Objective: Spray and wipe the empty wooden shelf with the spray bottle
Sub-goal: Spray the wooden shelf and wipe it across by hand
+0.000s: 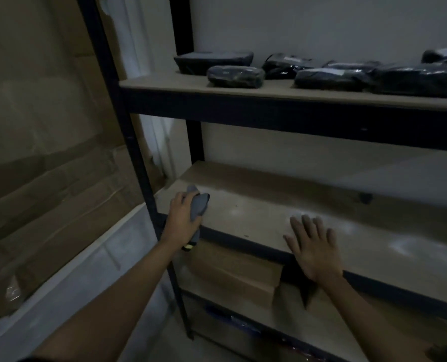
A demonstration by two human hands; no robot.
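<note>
1. At the far left we see stacked cardboard boxes (pixel 47 152) leaning beside the dark metal upright (pixel 128 142) of the shelving unit.
2. Just right of that upright, our left hand (pixel 184 218) is at the front left corner of the empty wooden shelf (pixel 269 212). Its fingers (pixel 180 198) are closed around the grey spray bottle (pixel 198 205), whose head reaches in over the board while its lower part, with a yellowish band, hangs below the front edge.
3. On the middle of the board we make out pale, shiny patches on the wood.
4. Further right, our right hand (pixel 312 246) lies palm down on the front edge of the same shelf, fingers spread flat and gripping nothing. We see no cloth under it.
5. Below the shelf, between our two forearms, a brown cardboard box (pixel 232 273) sits on the lower level.
6. Above, the upper shelf (pixel 269 95) carries a row of dark plastic-wrapped packages (pixel 236 77) that runs to the right edge of the view.
7. Behind the unit stands a pale wall (pixel 321 27).
</note>
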